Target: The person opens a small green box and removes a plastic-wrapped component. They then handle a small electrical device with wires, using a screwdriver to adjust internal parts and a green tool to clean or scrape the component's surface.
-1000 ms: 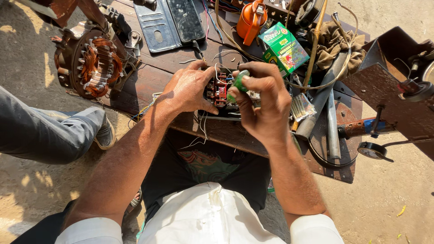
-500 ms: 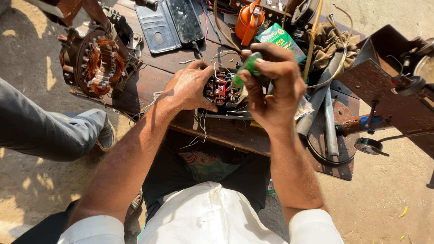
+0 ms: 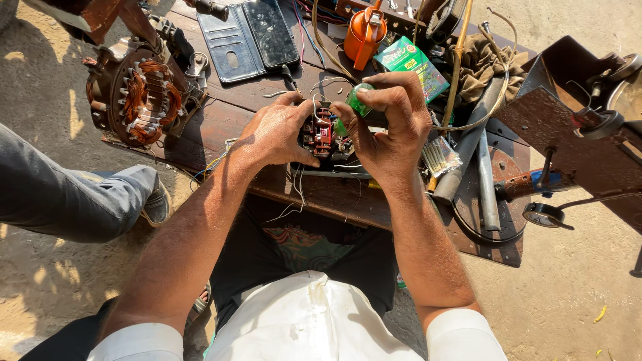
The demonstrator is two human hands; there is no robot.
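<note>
At the near edge of the dark wooden tabletop (image 3: 221, 113) sits a small red-and-black electrical part (image 3: 319, 136) with thin white wires (image 3: 297, 190) trailing from it over the edge. The left hand (image 3: 274, 134) lies curled against its left side, fingers touching it and steadying it. The right hand (image 3: 391, 127) is just beside it on the right, thumb and fingers pinched around a small green tool handle (image 3: 354, 103) tilted down toward the part. Behind the hands lie an orange oil can (image 3: 364, 33), a green box (image 3: 411, 63) and a black phone case (image 3: 251, 37) opened flat. Off to the left stands a motor stator (image 3: 144, 93) with copper windings. To the right lie a grey metal rod (image 3: 485, 184) and a crumpled brown rag (image 3: 488, 63). Another person's grey trouser leg (image 3: 63, 197) and shoe reach in from the left.
</note>
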